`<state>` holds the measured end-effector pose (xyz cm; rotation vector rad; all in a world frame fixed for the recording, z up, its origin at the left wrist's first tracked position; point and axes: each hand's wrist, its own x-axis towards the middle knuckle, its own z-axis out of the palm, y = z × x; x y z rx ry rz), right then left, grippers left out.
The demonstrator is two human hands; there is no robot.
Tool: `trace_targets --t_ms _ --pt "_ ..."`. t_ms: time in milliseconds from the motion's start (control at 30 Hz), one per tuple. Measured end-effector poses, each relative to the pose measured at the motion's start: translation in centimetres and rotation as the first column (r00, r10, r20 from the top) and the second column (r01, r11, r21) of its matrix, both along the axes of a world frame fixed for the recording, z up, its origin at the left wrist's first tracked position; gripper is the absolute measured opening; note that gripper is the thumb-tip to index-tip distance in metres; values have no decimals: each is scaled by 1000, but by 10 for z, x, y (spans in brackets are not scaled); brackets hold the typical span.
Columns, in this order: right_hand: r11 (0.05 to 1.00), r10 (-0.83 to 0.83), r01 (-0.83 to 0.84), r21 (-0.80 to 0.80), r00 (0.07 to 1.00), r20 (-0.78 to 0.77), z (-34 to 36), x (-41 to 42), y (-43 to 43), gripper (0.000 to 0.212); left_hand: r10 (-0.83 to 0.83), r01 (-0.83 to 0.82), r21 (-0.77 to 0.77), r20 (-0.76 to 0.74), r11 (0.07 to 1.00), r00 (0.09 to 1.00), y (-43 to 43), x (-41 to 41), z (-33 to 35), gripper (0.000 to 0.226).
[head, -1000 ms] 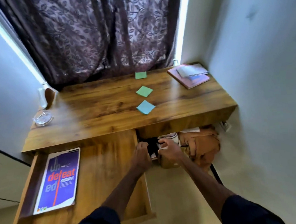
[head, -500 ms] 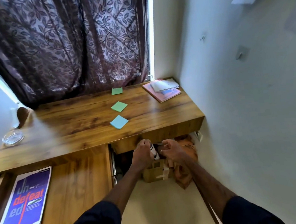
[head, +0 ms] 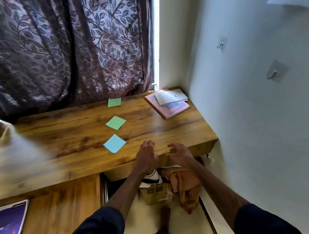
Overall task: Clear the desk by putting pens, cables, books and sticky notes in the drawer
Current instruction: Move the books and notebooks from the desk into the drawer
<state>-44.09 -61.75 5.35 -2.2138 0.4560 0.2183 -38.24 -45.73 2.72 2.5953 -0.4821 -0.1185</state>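
Left hand: over front edge of wooden tabletop, fingers loosely curled, empty.
Right hand: just beside it, fingers spread and bent, empty.
Sticky notes: square blue pad near left hand; two green pads farther back.
Books: grey booklet on pink book, far right corner.
Open wooden drawer: lower left, holding purple book.

Home room, curtain, wooden desk

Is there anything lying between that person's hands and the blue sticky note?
Nothing visible. Both the left hand and right hand hover empty at the desk's front edge, and only bare wood separates them from the blue sticky note.
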Motion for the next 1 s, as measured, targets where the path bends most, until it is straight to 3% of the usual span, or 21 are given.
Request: trace_targets --t_ms 200,300,433,500,567,700,900,1000 --pt "998 -43 45 45 998 -51 -15 99 -44 54 -5 7 39 -72 999 997 -43 98 -13 43" --pt "998 -54 55 11 997 -47 -16 155 -69 53 5 1 52 -123 999 992 -70 159 -15 39" --pt "996 -87 85 -33 993 -75 -28 211 -101 58 13 4 70 -246 998 969 -105 230 -20 55" --pt "995 -80 75 -69 993 -88 -38 235 -117 59 19 1 66 -300 998 954 -125 259 -23 53" --pt "995 -66 58 -86 993 -93 -43 255 -130 59 51 -43 30 -348 999 936 -143 282 -27 45" --pt "992 -51 39 -118 994 -100 -52 294 -149 57 95 -97 18 -412 995 906 -172 310 -36 72" --pt "986 51 -77 -145 983 -174 -63 337 -157 43 315 -339 41 -489 940 814 -189 332 -50 82" --pt "972 130 -171 -162 964 -233 -76 340 -151 61 366 -432 13 -555 902 747 -194 342 -51 82"
